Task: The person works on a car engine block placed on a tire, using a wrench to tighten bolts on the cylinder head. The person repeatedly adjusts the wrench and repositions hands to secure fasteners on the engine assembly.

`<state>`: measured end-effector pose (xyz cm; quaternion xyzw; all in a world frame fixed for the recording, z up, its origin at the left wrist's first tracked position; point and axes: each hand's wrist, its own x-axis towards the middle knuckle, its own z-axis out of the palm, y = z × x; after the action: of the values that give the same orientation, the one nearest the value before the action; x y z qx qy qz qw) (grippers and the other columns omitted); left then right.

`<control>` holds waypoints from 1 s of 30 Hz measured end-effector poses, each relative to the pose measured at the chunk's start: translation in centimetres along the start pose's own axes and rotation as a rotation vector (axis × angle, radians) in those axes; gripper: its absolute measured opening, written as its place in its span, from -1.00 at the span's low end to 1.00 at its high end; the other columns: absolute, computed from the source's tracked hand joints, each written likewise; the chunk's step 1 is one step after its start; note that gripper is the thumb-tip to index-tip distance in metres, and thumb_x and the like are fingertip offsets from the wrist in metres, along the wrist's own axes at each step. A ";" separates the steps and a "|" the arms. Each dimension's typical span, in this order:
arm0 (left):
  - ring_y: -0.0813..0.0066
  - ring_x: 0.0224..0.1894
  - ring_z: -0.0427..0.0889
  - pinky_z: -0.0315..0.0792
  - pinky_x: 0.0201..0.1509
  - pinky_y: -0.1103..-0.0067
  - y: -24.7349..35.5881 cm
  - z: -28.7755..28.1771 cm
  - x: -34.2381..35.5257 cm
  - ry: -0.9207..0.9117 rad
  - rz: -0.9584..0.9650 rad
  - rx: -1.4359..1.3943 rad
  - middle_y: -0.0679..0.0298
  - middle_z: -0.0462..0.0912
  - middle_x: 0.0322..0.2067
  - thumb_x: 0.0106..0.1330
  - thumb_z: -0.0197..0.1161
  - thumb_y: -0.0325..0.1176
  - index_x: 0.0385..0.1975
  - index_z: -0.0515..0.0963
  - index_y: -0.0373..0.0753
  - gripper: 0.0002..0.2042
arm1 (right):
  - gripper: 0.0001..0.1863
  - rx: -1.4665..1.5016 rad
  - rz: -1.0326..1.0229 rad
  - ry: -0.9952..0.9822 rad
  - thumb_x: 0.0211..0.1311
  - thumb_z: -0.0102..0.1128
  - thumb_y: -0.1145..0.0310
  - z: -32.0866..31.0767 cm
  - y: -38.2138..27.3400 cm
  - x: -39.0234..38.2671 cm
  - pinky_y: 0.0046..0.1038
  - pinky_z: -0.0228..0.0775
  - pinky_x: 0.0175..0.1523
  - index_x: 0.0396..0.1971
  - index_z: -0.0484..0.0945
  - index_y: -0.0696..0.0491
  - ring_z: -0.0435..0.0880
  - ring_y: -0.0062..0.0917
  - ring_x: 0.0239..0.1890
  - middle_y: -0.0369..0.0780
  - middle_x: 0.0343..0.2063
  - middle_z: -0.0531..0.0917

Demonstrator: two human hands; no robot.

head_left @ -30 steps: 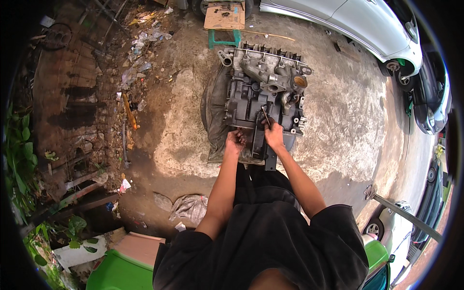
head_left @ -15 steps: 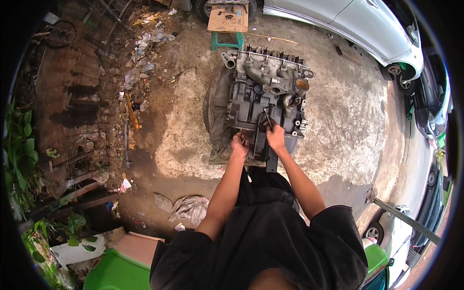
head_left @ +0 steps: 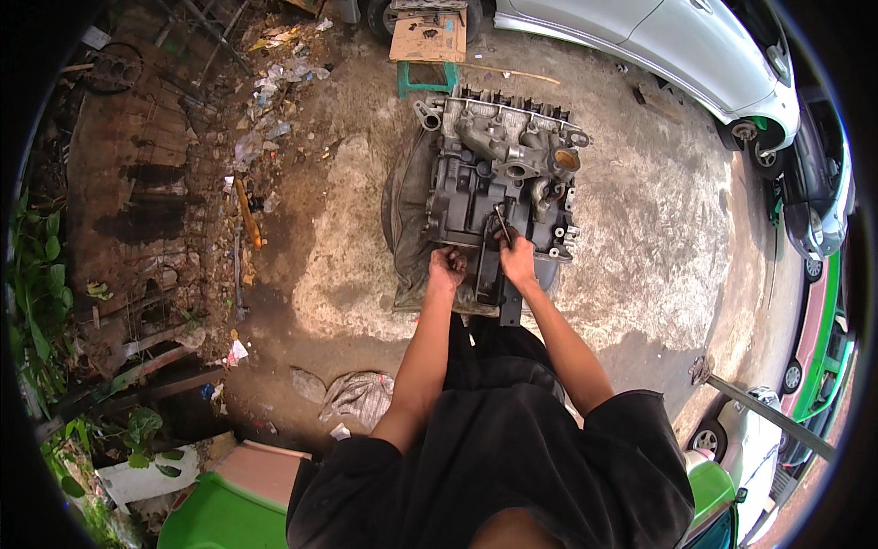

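A dark engine block with a grey metal cylinder head and manifold lies in front of me. My right hand is closed round a slim metal wrench, its far end over the middle of the block next to a long black bracket. At the block's near left edge is my left hand, its fingers curled together. Whether something small is in them, I cannot make out.
Under the engine lies a dark cloth-covered tyre or pad. Beyond stands a green stool with cardboard on top. A silver car is parked at the far right. Litter and a crumpled sack lie on the left.
My left hand has shifted slightly left, its fingers drawn closer together. The right hand stays at the same part of the engine with the wrench. A green and pink vehicle has appeared at far right.
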<state>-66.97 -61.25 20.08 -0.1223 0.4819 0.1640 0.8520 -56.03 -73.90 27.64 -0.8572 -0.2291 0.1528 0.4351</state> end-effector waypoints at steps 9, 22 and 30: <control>0.50 -0.68 0.14 -0.04 -0.63 0.58 0.4 0.7 0.1 0.103 0.038 0.012 0.32 0.23 -0.63 0.25 -0.12 -0.54 -0.51 0.24 -0.21 -0.90 | -0.85 0.024 0.080 -0.053 0.15 -0.01 0.51 -0.6 -1.1 0.1 -0.23 0.44 -0.26 -0.33 0.54 0.14 0.63 -0.04 -0.35 0.06 -0.51 0.60; 0.55 -0.72 0.28 0.09 -0.71 0.56 -2.3 -0.9 0.5 0.226 0.435 0.465 0.34 0.44 -0.64 0.26 0.23 -0.30 -0.55 0.41 -0.21 -0.79 | -0.78 -0.098 0.111 -0.062 0.24 0.00 0.36 -0.3 -0.8 -0.2 -0.25 0.40 -0.21 -0.25 0.58 0.13 0.62 -0.10 -0.34 0.03 -0.46 0.61; 0.54 -0.72 0.33 0.16 -0.73 0.53 -4.3 -0.7 0.0 0.304 0.648 0.571 0.35 0.45 -0.64 0.15 0.28 -0.35 -0.49 0.46 -0.26 -0.84 | -0.74 -0.051 0.047 -0.060 0.29 -0.06 0.30 -0.5 -0.7 -0.5 -0.25 0.39 -0.20 -0.27 0.59 0.12 0.62 -0.09 -0.34 0.02 -0.46 0.61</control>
<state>-65.80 -65.40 19.95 0.2519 0.6408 0.2629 0.6759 -56.40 -74.13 28.57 -0.8681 -0.2259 0.1829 0.4024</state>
